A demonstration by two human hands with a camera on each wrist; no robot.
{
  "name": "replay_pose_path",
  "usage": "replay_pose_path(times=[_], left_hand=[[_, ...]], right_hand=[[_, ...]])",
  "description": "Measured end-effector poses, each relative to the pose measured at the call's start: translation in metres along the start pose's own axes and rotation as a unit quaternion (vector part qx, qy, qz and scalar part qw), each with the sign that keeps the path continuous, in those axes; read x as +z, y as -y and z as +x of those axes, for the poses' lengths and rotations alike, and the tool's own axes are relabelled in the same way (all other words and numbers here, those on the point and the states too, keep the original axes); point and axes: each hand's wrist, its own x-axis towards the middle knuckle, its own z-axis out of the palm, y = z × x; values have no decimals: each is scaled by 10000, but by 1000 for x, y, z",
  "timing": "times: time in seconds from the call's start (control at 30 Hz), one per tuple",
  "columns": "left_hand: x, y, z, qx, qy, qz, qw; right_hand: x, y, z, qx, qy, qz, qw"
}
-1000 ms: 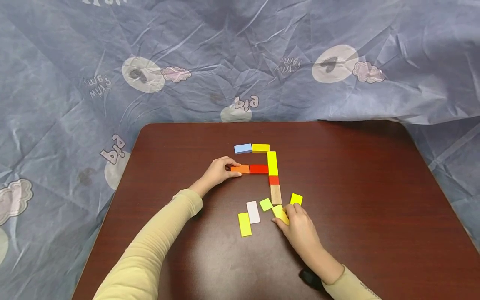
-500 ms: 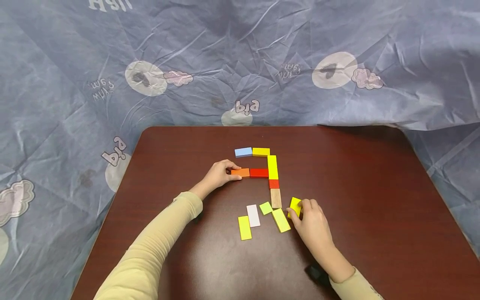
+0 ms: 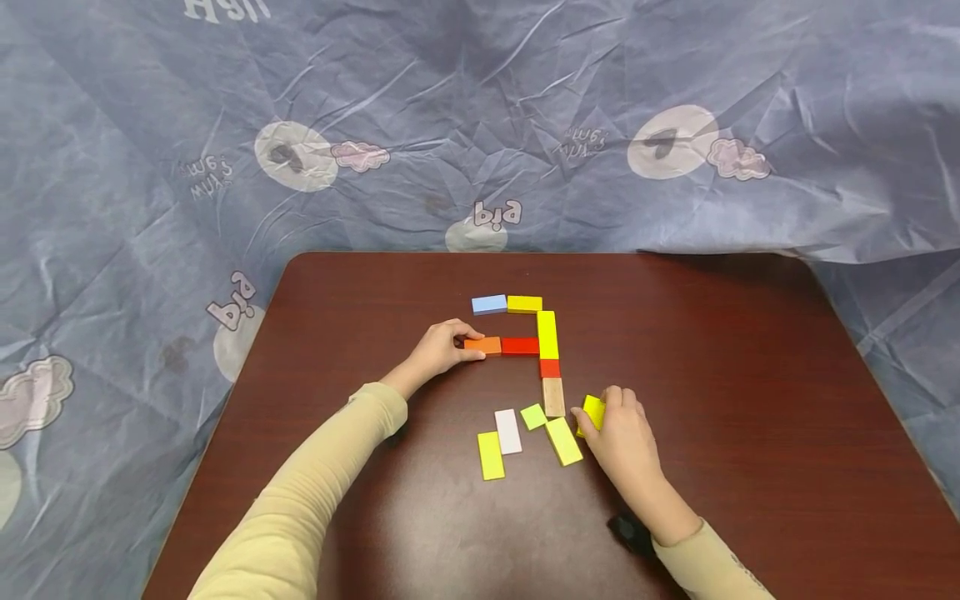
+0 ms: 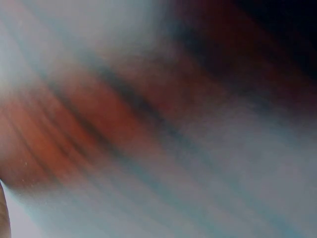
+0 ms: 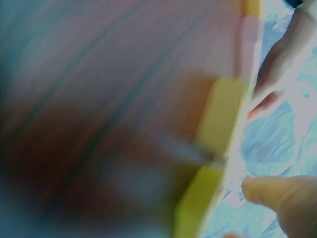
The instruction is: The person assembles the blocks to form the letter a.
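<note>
My left hand [image 3: 442, 346] pinches the outer end of an orange block [image 3: 483, 346] between thumb and fingers. That block lies end to end with a red block [image 3: 520, 346]. Around a bright yellow block [image 3: 592, 410] the thumb and fingers of my right hand [image 3: 621, 433] are spread. In the right wrist view its thumb [image 5: 267, 191] stands apart from the bright yellow block [image 5: 198, 203]. Beside it lies a pale yellow block [image 3: 564, 442]. The left wrist view is a blur, with a sliver of skin [image 4: 4, 213] at its edge.
A yellow block [image 3: 547, 335], a small red block [image 3: 550, 368] and a wood-coloured block [image 3: 553, 397] form a column. Blue [image 3: 490, 305] and yellow [image 3: 524, 304] blocks lie behind. Lime [image 3: 533, 417], white [image 3: 507, 432] and yellow [image 3: 491, 456] blocks lie in front on the table [image 3: 712, 375].
My right hand has left the pale yellow block and moved right to the bright yellow one. Over the last half second its fingers shifted slightly. The left hand stays on the orange block.
</note>
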Motion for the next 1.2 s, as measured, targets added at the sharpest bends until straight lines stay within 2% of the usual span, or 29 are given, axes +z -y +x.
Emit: replay_pose_path(times=[0.1,0.17,0.23,0.33,0.4,0.47,0.63,0.73,0.83,1.03,1.2], left_hand=[[1,0,1,0,-33,9,10000],[1,1,1,3,-66,23,10000],[2,2,1,4,-87,42,10000],[2,2,1,-3,-63,53,10000],[2,2,1,-16,-34,53,10000],[2,1,0,-40,-8,47,10000],[1,-1,-1,-52,-4,47,10000],[0,-1,-1,-69,-6,48,10000],[1,-2,-1,-102,11,55,9999],[0,-1,-1,-24,-39,17,10000],[0,-1,1,-7,-39,29,10000]], right_hand=[[-2,13,0,-804,18,45,9967],[-2,22,1,-1585,212,47,9871],[0,31,3,-2368,548,98,9700],[3,42,7,-3322,1125,54,9365],[6,47,10,-3677,1470,-35,9182],[8,51,12,-3901,1701,-157,9048],[7,59,20,-4159,2127,-527,8826],[7,61,25,-4238,2203,-648,8762],[10,61,27,-4267,2163,-532,8765],[19,60,34,-4297,1829,-205,8840],[24,59,38,-4185,1609,-171,8937]])
